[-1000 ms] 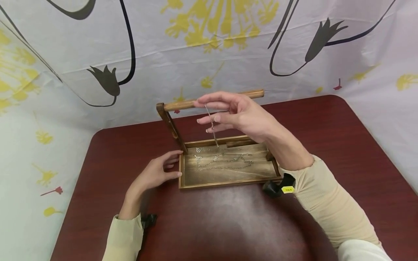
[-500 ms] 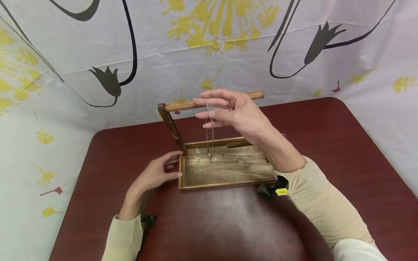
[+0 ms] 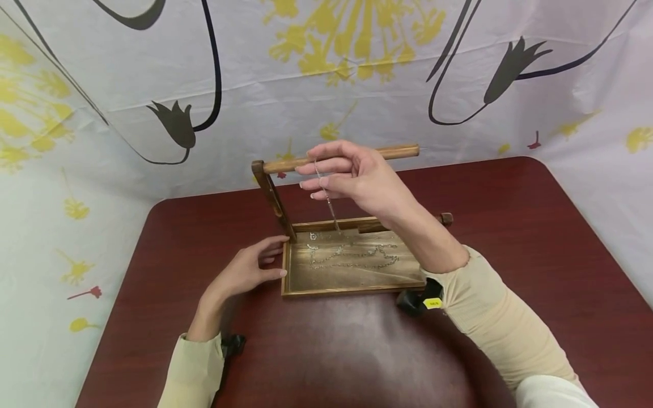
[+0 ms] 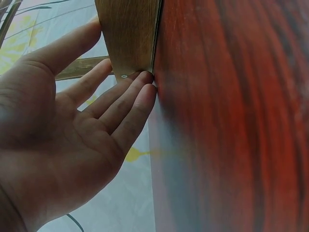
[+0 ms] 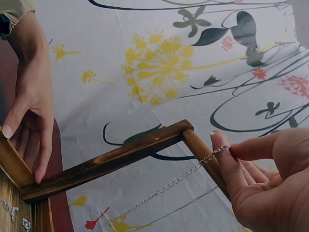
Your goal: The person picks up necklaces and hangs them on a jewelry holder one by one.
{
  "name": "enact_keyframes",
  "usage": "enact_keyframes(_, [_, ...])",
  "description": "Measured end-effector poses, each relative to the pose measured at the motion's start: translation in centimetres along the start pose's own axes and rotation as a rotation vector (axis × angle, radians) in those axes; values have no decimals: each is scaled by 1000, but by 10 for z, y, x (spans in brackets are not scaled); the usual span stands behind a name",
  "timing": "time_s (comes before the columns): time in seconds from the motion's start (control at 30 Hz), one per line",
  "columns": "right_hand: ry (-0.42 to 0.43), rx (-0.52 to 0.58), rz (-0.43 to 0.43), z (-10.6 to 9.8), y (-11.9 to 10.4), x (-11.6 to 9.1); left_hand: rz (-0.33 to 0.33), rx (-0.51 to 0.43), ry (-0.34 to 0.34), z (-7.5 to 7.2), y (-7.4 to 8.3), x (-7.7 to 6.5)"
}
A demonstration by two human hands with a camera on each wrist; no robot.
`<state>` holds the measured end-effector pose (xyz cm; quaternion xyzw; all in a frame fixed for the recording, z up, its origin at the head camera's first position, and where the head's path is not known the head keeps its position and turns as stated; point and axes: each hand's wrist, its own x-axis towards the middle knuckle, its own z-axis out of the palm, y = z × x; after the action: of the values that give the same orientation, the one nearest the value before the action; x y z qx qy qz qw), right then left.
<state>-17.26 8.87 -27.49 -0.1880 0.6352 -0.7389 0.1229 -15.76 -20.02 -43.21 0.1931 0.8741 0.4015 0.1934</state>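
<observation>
A thin silver chain necklace (image 5: 179, 180) hangs in a loop from my right hand (image 3: 364, 180), which pinches it between thumb and fingertips above a wooden tray. Its lower end is near the tray floor in the head view. The wooden tray (image 3: 352, 292) is part of a jewelry stand with a crossbar (image 3: 398, 152) on a tilted left upright (image 5: 111, 159). More silver chains (image 3: 352, 265) and a small pendant (image 3: 313, 236) lie in the tray. My left hand (image 3: 248, 269) touches the tray's left end wall (image 4: 128, 38) with thumb and fairly straight fingers.
The stand rests on a dark red wood-grain table (image 3: 357, 351). Behind it hangs a white cloth (image 3: 245, 124) printed with flowers. A wooden knob-ended piece (image 3: 446, 219) sticks out behind my right wrist. My right forearm hides the tray's right end.
My right hand has shifted slightly to the left with the necklace, which swings below it. The left hand stays against the tray's end.
</observation>
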Motion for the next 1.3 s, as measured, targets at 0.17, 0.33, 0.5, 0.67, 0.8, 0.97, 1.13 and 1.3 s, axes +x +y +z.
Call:
enact_keyframes(0.17, [-5, 21, 2, 4, 1, 1, 2, -3, 3, -1, 1, 0])
enact_keyframes(0.33, [-11, 39, 11, 8, 4, 1, -1, -14, -6, -1, 2, 0])
enact_keyframes(0.5, [-20, 60, 12, 12, 8, 2, -6, -25, -6, -1, 0, 0])
enact_keyframes(0.67, [-46, 83, 10, 17, 12, 4, -5, -31, -3, -1, -1, -1])
enact_keyframes(0.8, [-72, 87, 12, 20, 14, 6, -3, -35, 0, -1, -2, -1])
enact_keyframes(0.97, [-95, 78, 1, 22, 17, 7, -6, -32, 1, 0, -1, -1])
enact_keyframes(1.13, [-108, 100, -8, 25, 20, 8, -3, -35, 6, 0, -1, 0])
enact_keyframes(1.3, [-108, 103, 1, 27, 21, 10, 0, -53, 4, 0, -1, 0])
